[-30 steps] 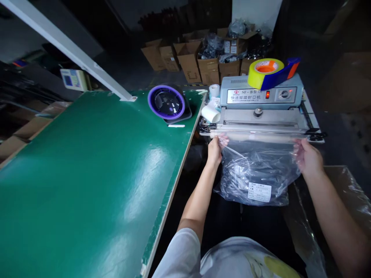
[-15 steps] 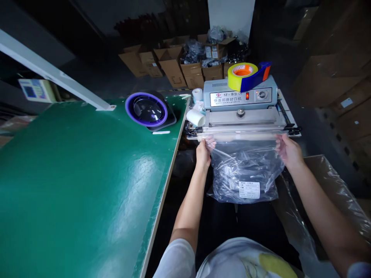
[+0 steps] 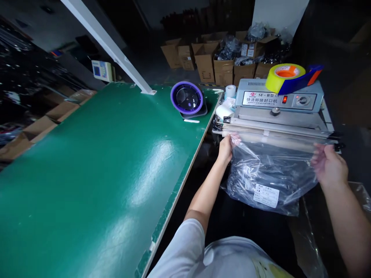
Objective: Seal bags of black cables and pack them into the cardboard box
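Note:
A clear plastic bag (image 3: 284, 170) with dark contents and a white label (image 3: 266, 195) hangs in front of the blue-grey bag sealer (image 3: 278, 104). Its top edge lies along the sealer's front bar. My left hand (image 3: 227, 147) pinches the bag's upper left corner. At the upper right corner, my right hand (image 3: 330, 164) is closed on the bag, with the fingertips partly behind the film. On top of the sealer sits a tape dispenser (image 3: 292, 79) with a yellow roll.
To the left is a green table (image 3: 95, 154) with a purple-rimmed round fan (image 3: 187, 98) near its far corner. White rolls (image 3: 225, 112) lie beside the sealer. Several cardboard boxes (image 3: 205, 61) stand behind. A white post (image 3: 116, 50) rises from the table.
My view has turned left, so the sealer and bag appear farther right. The bag's lower part has swung slightly and tilts. Both hands keep to its upper corners.

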`<action>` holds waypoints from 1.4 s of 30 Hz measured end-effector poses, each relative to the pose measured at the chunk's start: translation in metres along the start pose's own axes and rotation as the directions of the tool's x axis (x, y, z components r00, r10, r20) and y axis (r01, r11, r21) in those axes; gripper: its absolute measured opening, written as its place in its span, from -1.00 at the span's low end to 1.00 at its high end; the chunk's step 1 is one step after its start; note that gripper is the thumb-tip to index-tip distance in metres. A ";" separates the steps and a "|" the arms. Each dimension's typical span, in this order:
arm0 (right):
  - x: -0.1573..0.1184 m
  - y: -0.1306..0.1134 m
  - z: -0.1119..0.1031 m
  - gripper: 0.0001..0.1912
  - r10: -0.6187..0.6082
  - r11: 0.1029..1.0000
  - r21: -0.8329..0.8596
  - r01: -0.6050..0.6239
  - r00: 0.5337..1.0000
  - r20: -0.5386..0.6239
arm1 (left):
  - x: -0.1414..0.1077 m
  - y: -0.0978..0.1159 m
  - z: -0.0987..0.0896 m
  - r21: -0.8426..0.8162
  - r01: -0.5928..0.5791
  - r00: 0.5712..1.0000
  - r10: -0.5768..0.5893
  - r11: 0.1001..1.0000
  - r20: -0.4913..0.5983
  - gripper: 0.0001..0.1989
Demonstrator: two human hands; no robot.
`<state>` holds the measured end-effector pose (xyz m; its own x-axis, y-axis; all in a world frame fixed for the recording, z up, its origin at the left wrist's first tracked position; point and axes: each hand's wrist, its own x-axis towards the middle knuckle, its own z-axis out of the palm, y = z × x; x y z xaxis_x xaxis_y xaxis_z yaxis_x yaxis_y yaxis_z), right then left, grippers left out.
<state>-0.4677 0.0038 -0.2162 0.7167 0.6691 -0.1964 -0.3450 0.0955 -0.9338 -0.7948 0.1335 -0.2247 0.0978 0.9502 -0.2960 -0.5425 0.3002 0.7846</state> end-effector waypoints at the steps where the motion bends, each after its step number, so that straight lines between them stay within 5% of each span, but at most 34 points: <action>1: -0.002 -0.002 -0.002 -0.77 -0.031 0.999 -0.008 0.031 0.999 0.018 | -0.002 0.000 0.000 -0.004 -0.009 1.000 0.009 1.000 0.006 -0.60; 8: -0.059 -0.004 -0.046 -0.73 -0.247 0.964 -0.082 0.252 0.967 0.057 | -0.050 -0.001 -0.017 0.016 -0.075 0.995 0.074 0.997 0.070 -0.56; 13: -0.114 0.006 -0.087 -0.75 -0.226 0.968 -0.096 0.231 0.972 0.060 | -0.098 -0.011 -0.035 0.026 -0.129 0.989 0.126 0.991 0.078 -0.56; 18: -0.137 0.008 -0.108 -0.65 -0.240 0.970 -0.036 0.242 0.970 0.040 | -0.122 -0.011 -0.037 0.065 -0.161 0.985 0.156 0.985 0.070 -0.58; 24: -0.160 -0.014 -0.116 -0.70 -0.294 0.955 0.062 0.289 0.953 0.075 | -0.145 0.008 -0.030 0.098 -0.221 0.973 0.212 0.970 0.094 -0.55; 29: -0.171 -0.023 -0.124 -0.80 -0.304 0.951 0.100 0.293 0.944 0.126 | -0.162 0.015 -0.043 0.133 -0.249 0.966 0.235 0.959 0.110 -0.46; 34: -0.172 -0.027 -0.121 -0.89 -0.352 0.931 0.167 0.326 0.922 0.162 | -0.166 0.024 -0.054 0.106 -0.352 0.930 0.335 0.930 0.152 -0.65; 39: -0.174 -0.030 -0.109 -0.70 -0.359 0.929 0.170 0.329 0.911 0.203 | -0.169 0.033 -0.053 0.018 -0.394 0.899 0.381 0.919 0.217 -0.28; 42: -0.174 -0.033 -0.103 -0.64 -0.380 0.922 0.164 0.350 0.900 0.215 | -0.172 0.034 -0.054 -0.011 -0.401 0.890 0.392 0.916 0.234 -0.24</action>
<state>-0.5188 -0.1923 -0.1820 0.6457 0.7241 0.2425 -0.1662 0.4432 -0.8809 -0.8749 -0.0244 -0.1767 0.0695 0.9827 0.1719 -0.5451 -0.1069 0.8315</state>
